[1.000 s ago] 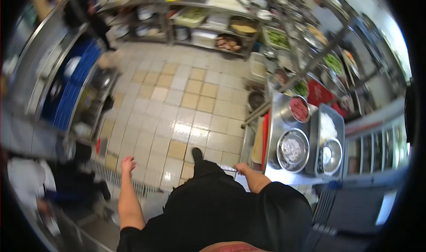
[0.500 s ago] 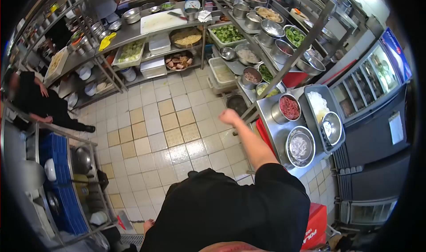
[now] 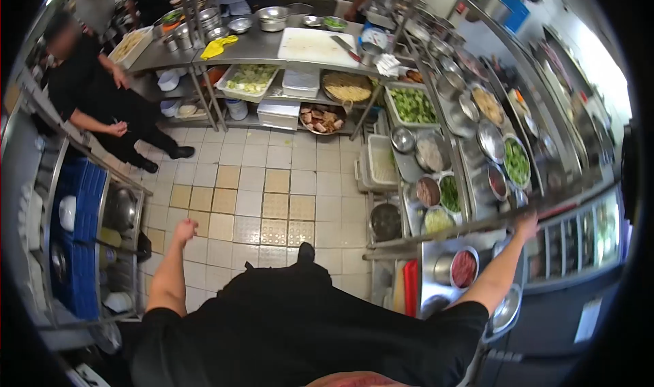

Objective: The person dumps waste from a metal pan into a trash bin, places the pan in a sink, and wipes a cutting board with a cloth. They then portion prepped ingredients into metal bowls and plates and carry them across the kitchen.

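Note:
My left hand hangs over the tiled floor, fingers curled in, with nothing showing in it. My right hand reaches out to the right, at the front rail of the metal shelf unit. It overlaps the rail in this view, and its fingers are too small and blurred to make out. Beside my right forearm stands a metal pot of red raw meat. Just beyond that hand are a bowl of green peppers and a small metal container of dark red food.
A person in black stands at the left, near a rack with blue crates. Ahead, a steel counter carries a white cutting board and a knife. A tray of chopped greens sits left of the shelf. A glass-fronted fridge stands right.
My right hand has moved from over the floor out right to the shelf rail. My left hand has swung forward. The view has turned, and the person in black shows more fully.

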The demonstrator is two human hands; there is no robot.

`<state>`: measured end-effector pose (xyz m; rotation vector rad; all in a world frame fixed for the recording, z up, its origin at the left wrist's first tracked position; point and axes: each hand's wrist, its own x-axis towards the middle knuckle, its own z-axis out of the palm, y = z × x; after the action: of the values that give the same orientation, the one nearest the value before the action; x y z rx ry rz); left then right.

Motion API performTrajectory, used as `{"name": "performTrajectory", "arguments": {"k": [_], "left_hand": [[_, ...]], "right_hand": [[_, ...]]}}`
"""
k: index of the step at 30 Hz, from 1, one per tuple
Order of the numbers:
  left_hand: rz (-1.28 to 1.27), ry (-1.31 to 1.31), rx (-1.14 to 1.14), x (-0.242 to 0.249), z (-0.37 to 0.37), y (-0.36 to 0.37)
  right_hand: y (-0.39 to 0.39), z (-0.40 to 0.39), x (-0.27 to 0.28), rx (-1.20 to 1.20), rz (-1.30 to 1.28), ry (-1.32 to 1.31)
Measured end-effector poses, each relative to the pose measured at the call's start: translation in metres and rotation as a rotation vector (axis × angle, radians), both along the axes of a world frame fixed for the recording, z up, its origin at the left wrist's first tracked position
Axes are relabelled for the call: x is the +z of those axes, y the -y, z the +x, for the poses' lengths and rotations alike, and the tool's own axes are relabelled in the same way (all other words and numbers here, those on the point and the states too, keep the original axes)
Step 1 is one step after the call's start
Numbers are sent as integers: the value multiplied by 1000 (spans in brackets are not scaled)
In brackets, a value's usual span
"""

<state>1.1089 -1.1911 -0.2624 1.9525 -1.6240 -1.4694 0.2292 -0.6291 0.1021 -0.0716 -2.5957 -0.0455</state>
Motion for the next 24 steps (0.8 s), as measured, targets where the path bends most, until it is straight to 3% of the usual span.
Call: {"name": "performTrajectory", "arguments": {"k": [2, 3, 6, 11, 13, 14, 16, 17, 19, 24], "left_hand": [[-14, -55, 49, 33, -54, 15], [9, -77, 58, 41, -76, 18], [64, -20, -33, 44, -123, 18], [182, 96, -230, 11, -151, 14], [215, 151, -419, -19, -148, 23], [231, 176, -510, -26, -143, 23], [198, 182, -441, -18, -151, 12], [202, 194, -446, -20, -151, 14], [172, 234, -440, -19, -148, 11], [148, 241, -546, -37, -110, 20]], "right_hand": [[-34, -78, -34, 21, 57, 111], [-15, -72, -23, -17, 165, 260], [-20, -107, -35, 205, 85, 348], [-22, -95, -27, 267, -15, 27], [4, -52, 15, 68, -3, -61], [-33, -81, 10, -94, -72, 10], [-105, -108, 3, -310, 367, -283], [-63, -51, 50, -411, 223, -7], [-14, 42, 114, -431, -71, 174], [67, 194, 136, -71, -313, 144]]}}
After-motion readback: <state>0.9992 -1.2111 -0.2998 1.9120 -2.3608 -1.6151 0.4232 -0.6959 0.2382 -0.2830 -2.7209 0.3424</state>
